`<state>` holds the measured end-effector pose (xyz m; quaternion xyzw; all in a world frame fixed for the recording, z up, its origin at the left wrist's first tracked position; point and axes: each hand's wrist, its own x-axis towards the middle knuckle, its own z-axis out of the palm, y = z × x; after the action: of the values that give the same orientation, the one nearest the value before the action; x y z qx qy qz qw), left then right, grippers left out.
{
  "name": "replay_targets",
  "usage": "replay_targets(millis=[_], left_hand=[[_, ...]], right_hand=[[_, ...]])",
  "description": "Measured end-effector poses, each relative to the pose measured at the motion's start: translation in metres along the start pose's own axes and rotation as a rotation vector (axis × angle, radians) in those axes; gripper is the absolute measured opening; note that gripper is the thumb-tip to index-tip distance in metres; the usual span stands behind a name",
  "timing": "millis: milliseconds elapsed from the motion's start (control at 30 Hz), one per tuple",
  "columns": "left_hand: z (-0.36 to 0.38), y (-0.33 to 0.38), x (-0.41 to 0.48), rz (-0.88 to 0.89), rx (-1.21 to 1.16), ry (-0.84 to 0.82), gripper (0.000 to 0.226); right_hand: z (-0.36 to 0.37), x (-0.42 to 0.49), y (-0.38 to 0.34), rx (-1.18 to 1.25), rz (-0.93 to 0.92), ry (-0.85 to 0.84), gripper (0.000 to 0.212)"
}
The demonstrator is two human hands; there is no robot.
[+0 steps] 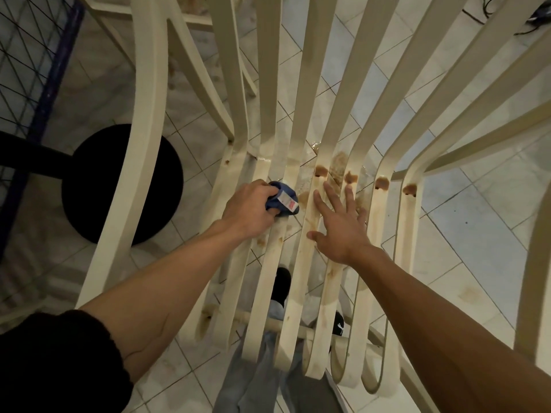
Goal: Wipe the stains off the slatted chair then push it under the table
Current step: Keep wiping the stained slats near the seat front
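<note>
Left hand [250, 207] bunched a blue cloth [283, 202] in curled fingers [264, 187], right hand [340, 225] lay splayed open on the stained slatted chair [269, 84], seemingly light, stiff plastic, best gripped by an armrest [146, 138].

Head view, steeply downward, close.

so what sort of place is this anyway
Likely an indoor dining spot in a home, though I can't be sure: a pale tiled floor, a cream slatted chair with brown stains, and a round black base beside it, perhaps a table's.
</note>
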<state>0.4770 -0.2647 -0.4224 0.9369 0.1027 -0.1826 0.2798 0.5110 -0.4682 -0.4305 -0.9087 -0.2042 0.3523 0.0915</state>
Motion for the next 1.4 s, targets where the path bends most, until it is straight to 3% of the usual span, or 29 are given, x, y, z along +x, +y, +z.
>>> replay_targets(millis=[200, 400, 500, 667, 833, 1033, 1233, 1400], left_hand=[[0.000, -0.008, -0.024, 0.053, 0.173, -0.134, 0.017], [0.000, 0.000, -0.012, 0.004, 0.064, 0.006, 0.016], [0.004, -0.004, -0.018, 0.018, 0.033, -0.045, 0.019], [-0.003, -0.009, -0.030, 0.103, 0.152, -0.155, 0.017], [-0.005, -0.001, -0.020, 0.144, 0.287, -0.040, 0.024], [-0.001, 0.004, -0.004, 0.069, 0.193, 0.036, 0.022], [-0.004, -0.007, -0.026, 0.143, 0.143, -0.186, 0.020], [-0.008, -0.006, -0.013, 0.177, 0.143, -0.130, 0.015]], right_hand=[[0.001, 0.001, -0.001, -0.004, 0.006, -0.003, 0.087], [0.001, 0.001, -0.002, -0.003, 0.012, -0.003, 0.086], [0.002, 0.001, -0.002, 0.000, 0.016, -0.006, 0.087], [0.003, 0.000, -0.001, 0.018, 0.013, 0.008, 0.088], [0.002, -0.001, -0.002, 0.023, 0.007, 0.000, 0.087], [0.001, -0.001, -0.003, 0.026, 0.013, 0.001, 0.086], [0.002, -0.002, -0.001, 0.032, 0.004, 0.002, 0.087], [0.004, -0.001, 0.001, 0.030, 0.004, 0.003, 0.087]])
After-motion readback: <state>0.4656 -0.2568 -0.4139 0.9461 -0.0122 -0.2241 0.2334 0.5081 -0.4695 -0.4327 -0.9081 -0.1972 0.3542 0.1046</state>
